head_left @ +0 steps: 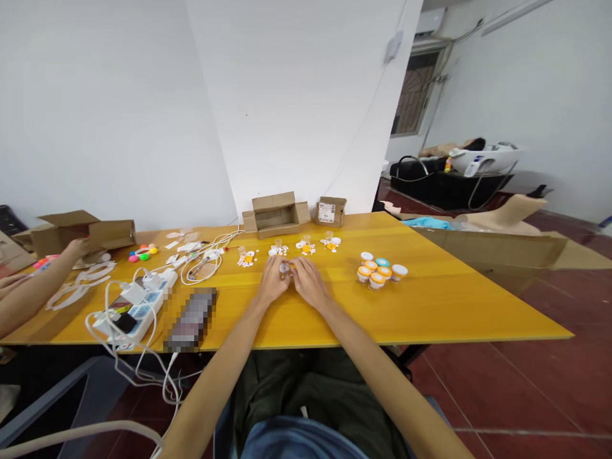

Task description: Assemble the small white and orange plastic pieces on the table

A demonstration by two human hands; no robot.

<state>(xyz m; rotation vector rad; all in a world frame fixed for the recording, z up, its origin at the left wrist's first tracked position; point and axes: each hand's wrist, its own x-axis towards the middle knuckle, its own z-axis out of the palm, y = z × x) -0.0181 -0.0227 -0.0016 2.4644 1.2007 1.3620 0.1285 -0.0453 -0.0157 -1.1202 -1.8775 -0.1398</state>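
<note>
Above the yellow table (421, 312), my left hand (273, 278) has its fingers closed on a small clear container (285, 269). My right hand (307, 279) meets it from the other side, fingers pinched around a small orange piece (293, 268) at the container's edge. Just beyond my hands lie small piles of white and orange parts (306, 247), with clear cups among them. To the right stands a group of several small jars (377, 278) with orange, white and teal lids.
Open cardboard boxes (276, 217) stand by the wall. At the left are a power strip (148, 306) with white cables, a phone (192, 319) and another person's arms (38, 290) near a box. A large carton (478, 252) sits beyond the table's right edge.
</note>
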